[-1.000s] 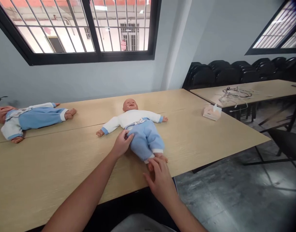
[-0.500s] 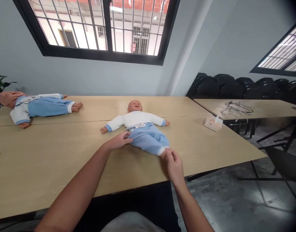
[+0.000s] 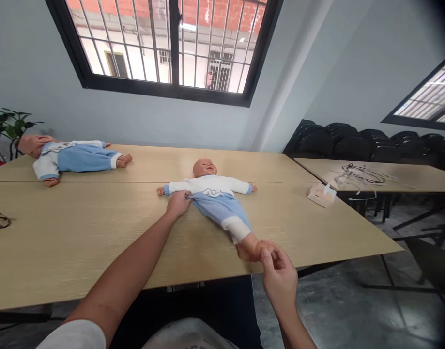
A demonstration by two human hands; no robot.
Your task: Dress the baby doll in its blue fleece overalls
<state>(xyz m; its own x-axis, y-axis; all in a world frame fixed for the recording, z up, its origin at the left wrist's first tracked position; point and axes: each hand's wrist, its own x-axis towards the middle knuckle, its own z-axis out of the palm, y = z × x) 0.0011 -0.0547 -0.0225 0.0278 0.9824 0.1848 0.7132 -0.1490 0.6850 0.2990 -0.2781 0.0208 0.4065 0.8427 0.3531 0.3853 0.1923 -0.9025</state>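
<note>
Bare forearms, no rings or watch visible. White short sleeve [image 3: 75, 334] at seven o'clock, left arm. Pale garment on the lap.

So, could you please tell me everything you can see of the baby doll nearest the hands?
The baby doll lies face up on the light wooden table, arms spread, bald plastic-looking head away from the camera. It wears a white top with blue cuffs and soft light blue trousers with white cuffs; its feet are bare. The left hand pinches the trousers at the waist. The right hand grips the feet near the table's front edge.
</note>
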